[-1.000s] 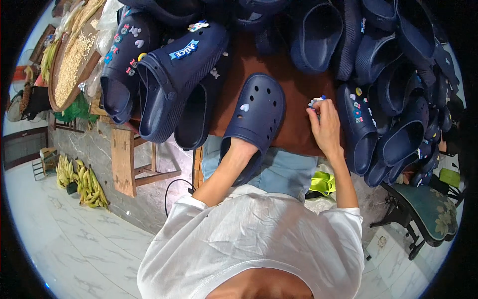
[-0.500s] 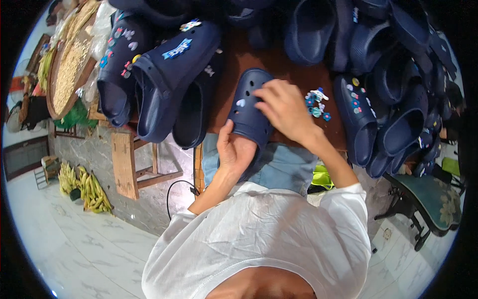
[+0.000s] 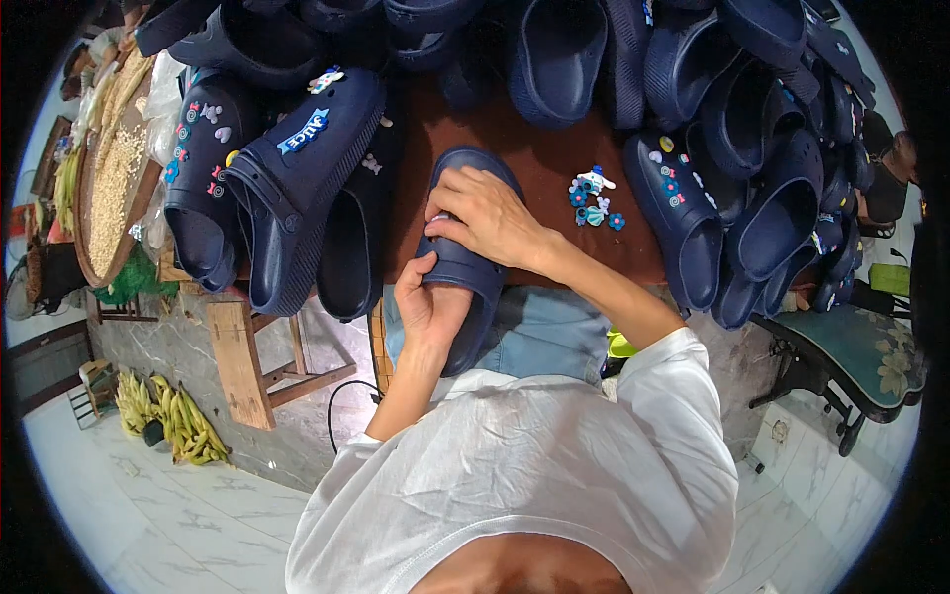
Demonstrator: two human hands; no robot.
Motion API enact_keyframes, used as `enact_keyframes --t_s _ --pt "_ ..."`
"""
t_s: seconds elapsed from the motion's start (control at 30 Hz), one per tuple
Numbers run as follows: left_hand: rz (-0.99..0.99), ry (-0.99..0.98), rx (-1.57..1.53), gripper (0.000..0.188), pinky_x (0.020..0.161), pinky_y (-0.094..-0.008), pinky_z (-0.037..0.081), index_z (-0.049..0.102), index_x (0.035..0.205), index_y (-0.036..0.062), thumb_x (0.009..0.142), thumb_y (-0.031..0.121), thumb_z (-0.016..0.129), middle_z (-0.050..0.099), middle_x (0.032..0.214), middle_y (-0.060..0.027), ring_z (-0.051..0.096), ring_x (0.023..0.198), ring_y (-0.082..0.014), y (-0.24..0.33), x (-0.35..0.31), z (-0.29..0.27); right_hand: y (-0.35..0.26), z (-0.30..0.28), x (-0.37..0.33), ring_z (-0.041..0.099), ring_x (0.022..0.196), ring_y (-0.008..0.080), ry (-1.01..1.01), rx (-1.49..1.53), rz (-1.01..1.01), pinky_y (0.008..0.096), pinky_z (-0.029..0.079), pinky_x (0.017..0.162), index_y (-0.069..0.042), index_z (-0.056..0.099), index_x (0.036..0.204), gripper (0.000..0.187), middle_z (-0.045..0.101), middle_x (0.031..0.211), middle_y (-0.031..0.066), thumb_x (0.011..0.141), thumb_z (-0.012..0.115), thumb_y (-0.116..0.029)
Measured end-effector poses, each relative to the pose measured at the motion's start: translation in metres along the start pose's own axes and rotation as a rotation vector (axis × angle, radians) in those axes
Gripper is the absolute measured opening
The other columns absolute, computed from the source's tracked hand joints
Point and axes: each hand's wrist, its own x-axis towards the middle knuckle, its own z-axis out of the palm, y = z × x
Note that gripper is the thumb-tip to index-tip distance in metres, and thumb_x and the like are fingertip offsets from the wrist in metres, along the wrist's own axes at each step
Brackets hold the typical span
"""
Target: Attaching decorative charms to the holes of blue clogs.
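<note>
A navy foam clog [image 3: 485,297] is held toe-away over the near edge of the brown table. My left hand [image 3: 435,302] reaches into its heel opening, fingers hidden inside, thumb on the upper by the strap. My right hand [image 3: 485,218] is curled over the top of the clog, thumb and fingers closed around a small pale shoe charm [image 3: 442,216], of which only a sliver shows. Right of the clog lies a cluster of loose charms [image 3: 596,203], blue flowers and a white character among them. Most of the clog's holes are covered by my right hand.
Decorated navy clogs [image 3: 203,178] stand at the left, one carrying a blue banner charm [image 3: 303,131]. More navy clogs [image 3: 683,218] pile up at the right and far side. A wooden stool [image 3: 242,361] and bananas [image 3: 188,421] are lower left; a green-topped chair [image 3: 861,356] is at right.
My right hand has come down from above the clog's right side onto its upper, covering the holes and most of the heart charm. My left hand keeps its hold. The whole view has shifted slightly.
</note>
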Motion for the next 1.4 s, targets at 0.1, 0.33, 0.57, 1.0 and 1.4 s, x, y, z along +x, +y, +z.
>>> enact_keyframes --t_s 0.1,0.33,0.57,1.0,1.4 --pt "-0.014 0.017 -0.031 0.059 0.117 -0.0459 0.03 0.045 0.134 -0.0001 0.078 0.005 0.061 0.054 0.134 -0.0152 0.048 0.13 -0.0301 0.0 -0.002 0.007 0.003 0.003 -0.003 0.057 0.089 0.0303 0.056 0.046 0.002 0.0407 0.046 0.08 -0.005 0.065 0.088 0.018 0.058 0.089 0.009 0.083 0.071 -0.022" --pt "-0.006 0.028 -0.032 0.053 0.115 -0.0476 0.031 0.05 0.134 -0.0001 0.083 0.01 0.06 0.051 0.14 -0.0179 0.048 0.129 -0.0322 -0.003 0.001 0.007 0.014 -0.031 -0.052 0.06 0.086 0.0292 0.327 0.091 0.271 0.0375 0.049 0.076 -0.004 0.064 0.096 0.015 0.059 0.094 0.012 0.084 0.07 -0.01" --pt "0.024 -0.018 0.044 0.051 0.114 -0.0479 0.032 0.053 0.133 0.0027 0.087 0.019 0.064 0.053 0.139 -0.0152 0.048 0.13 -0.0306 -0.01 -0.009 0.011 0.048 -0.069 -0.122 0.059 0.091 0.0302 0.44 -0.352 0.449 0.0395 0.046 0.08 -0.004 0.064 0.099 0.011 0.058 0.097 0.0114 0.089 0.066 -0.009" --pt "0.171 0.118 0.72 0.051 0.106 -0.0357 0.037 0.041 0.14 -0.002 0.094 0.011 0.059 0.053 0.137 -0.0103 0.051 0.124 -0.0208 -0.041 -0.031 -0.008 0.011 -0.061 -0.145 0.057 0.097 0.0299 0.47 -0.362 0.351 0.043 0.043 0.081 -0.011 0.064 0.105 0.018 0.06 0.101 0.0081 0.091 0.064 -0.023" --pt "-0.008 -0.361 0.999 0.041 0.085 -0.0266 0.044 0.047 0.135 0.0015 0.099 0.016 0.057 0.058 0.121 -0.0042 0.055 0.1 -0.0101 -0.128 -0.036 0.062 -0.07 -0.042 -0.225 0.05 0.122 0.0362 0.449 0.19 0.576 0.0434 0.042 0.102 0.005 0.017 0.148 0.087 0.044 0.134 0.0253 0.087 0.07 -0.026"
